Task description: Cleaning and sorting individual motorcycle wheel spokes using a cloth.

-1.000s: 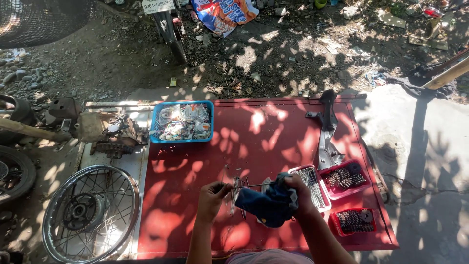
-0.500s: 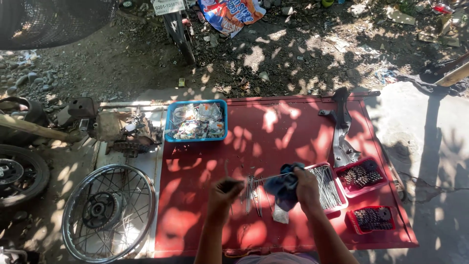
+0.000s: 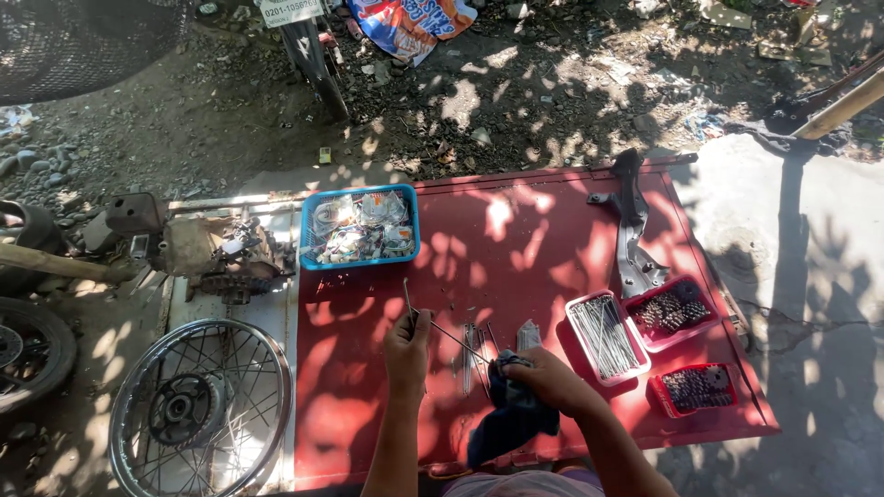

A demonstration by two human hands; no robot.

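Left hand (image 3: 407, 342) pinched on thin metal spoke (image 3: 406, 296), spoke rising from fingertips toward blue basket (image 3: 360, 227). Right hand (image 3: 543, 379) clenched on dark blue rag (image 3: 509, 421), just right of left hand, over red sheet (image 3: 516, 248). Loose spokes (image 3: 471, 354) between hands. White tray of spokes (image 3: 606, 337) right of rag. Crumpled colourful package (image 3: 407, 23) on dirt, far beyond basket.

On the red bench (image 3: 534, 248), the left hand (image 3: 407, 345) pinches a thin metal spoke (image 3: 407, 296) — the right hand (image 3: 543, 379) clutches a dark blue rag (image 3: 511, 425). Loose spokes (image 3: 471, 354) lie between the hands; a tray of spokes (image 3: 606, 337) sits just right of them.
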